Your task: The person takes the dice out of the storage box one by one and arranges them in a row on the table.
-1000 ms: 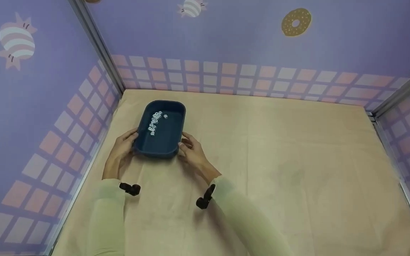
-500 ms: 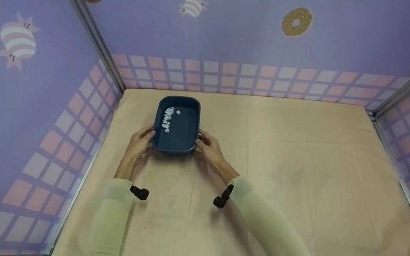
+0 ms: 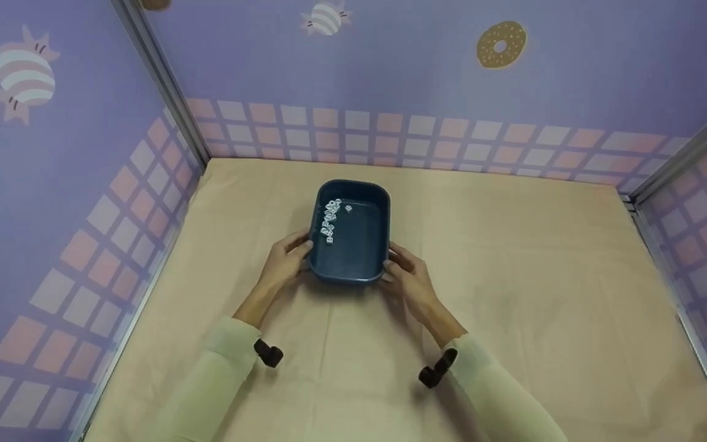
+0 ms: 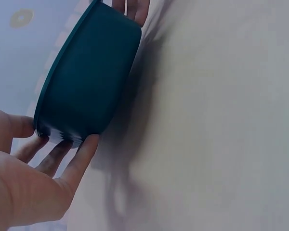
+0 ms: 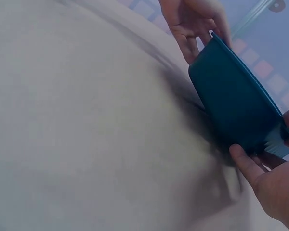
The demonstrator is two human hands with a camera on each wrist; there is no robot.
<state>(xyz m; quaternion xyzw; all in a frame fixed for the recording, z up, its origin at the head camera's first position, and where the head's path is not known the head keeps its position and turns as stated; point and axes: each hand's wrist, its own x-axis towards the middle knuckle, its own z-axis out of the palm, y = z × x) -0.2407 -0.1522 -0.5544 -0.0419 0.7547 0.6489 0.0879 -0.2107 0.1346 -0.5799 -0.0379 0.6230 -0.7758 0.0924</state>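
Note:
A dark blue rectangular tray with rounded corners [image 3: 353, 273] is held between both hands, raised above the cloth, its shadow falling below it. Inside, several small white letter beads [image 3: 331, 220] lie clustered along the left side, with one bead [image 3: 348, 209] apart from them. My left hand [image 3: 284, 261] grips the tray's left wall, thumb at the rim and fingers against the side and underside. On the opposite wall, my right hand [image 3: 413, 282] holds it the same way. In the left wrist view, the tray's outer wall [image 4: 86, 77] looks teal and hides the beads.
A beige cloth [image 3: 513, 294] covers the tabletop. Purple printed panels [image 3: 415, 67] stand at the back, left and right, joined by metal corner posts [image 3: 166, 86]. Each sleeve carries a small black wrist device, such as the left one [image 3: 269, 354].
Both hands have carried the tray to the right, from the far left toward the middle of the table. The beads keep their cluster on the left side. The head view has shifted slightly.

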